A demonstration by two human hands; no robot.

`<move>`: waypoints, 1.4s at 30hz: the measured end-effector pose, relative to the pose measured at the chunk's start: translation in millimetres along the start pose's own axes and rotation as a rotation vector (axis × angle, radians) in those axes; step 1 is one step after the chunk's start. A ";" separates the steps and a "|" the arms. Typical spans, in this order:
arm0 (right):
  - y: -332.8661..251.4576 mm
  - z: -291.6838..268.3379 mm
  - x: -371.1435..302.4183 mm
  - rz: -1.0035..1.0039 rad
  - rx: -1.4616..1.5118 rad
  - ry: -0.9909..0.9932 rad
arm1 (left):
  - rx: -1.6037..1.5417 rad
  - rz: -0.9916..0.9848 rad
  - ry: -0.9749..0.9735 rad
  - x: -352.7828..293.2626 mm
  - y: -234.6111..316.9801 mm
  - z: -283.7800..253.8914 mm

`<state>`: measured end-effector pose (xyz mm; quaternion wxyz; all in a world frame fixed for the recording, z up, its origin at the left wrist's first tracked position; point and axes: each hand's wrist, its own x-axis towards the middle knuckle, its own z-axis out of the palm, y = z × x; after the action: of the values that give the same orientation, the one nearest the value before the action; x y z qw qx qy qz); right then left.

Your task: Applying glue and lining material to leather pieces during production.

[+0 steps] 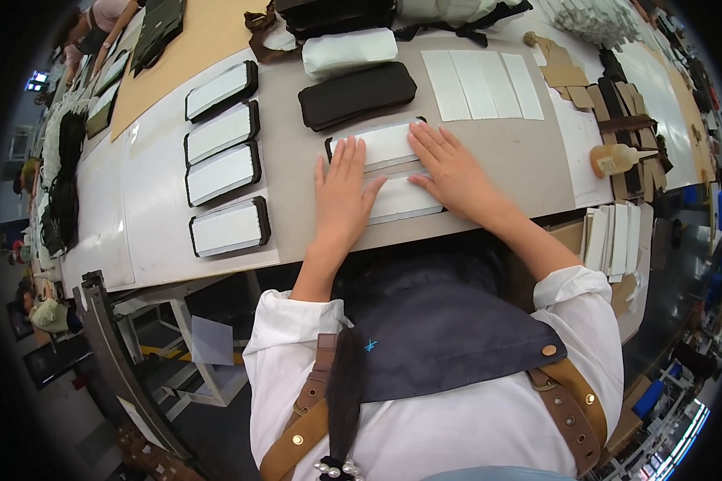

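Note:
Two black-edged rectangular pieces with white panels lie in front of me, one behind the other. On the farther white-topped piece (387,144), my left hand (341,183) rests flat over the left end, fingers stretched out. My right hand (451,170) lies over its right end, palm down with the fingers extended. The nearer white-topped piece (401,200) sits just below, between both hands, and my thumbs reach toward its top edge. Beyond them is a black padded rectangular piece (358,95). Neither hand grips anything.
A column of similar white-topped pieces (222,172) stands at the left. White strips (483,85) lie side by side at the back right. A glue bottle (616,159) leans near brown and black strips (622,112). A white wrapped bundle (350,53) sits at the back.

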<state>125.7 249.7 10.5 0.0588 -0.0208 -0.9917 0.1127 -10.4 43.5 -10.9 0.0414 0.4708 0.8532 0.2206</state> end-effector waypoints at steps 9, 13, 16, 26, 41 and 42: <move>-24.7 11.3 23.0 -0.139 0.105 -0.063 | 0.141 0.021 -0.081 -2.9 -1.9 -6.9; -3.9 -5.6 8.1 -0.050 0.056 -0.126 | 0.199 -0.026 -0.064 -17.5 -11.9 -11.6; 3.0 -7.5 8.4 -0.049 0.081 -0.126 | 0.201 -0.025 -0.012 -12.4 -8.5 -10.5; 33.2 -7.5 34.8 0.012 0.396 0.339 | -0.019 -0.314 0.273 -36.3 -2.9 -26.7; 27.9 -51.0 73.5 0.071 0.578 0.012 | -0.729 -0.322 0.245 -49.5 -5.9 -67.7; 25.9 -59.3 76.0 0.068 0.576 0.009 | -0.750 -0.315 0.311 -57.4 -17.1 -83.1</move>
<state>58.2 292.2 70.5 0.0626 -0.0369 -0.9173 0.3915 -15.2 -39.6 48.9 0.1139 0.2483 0.7716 0.5745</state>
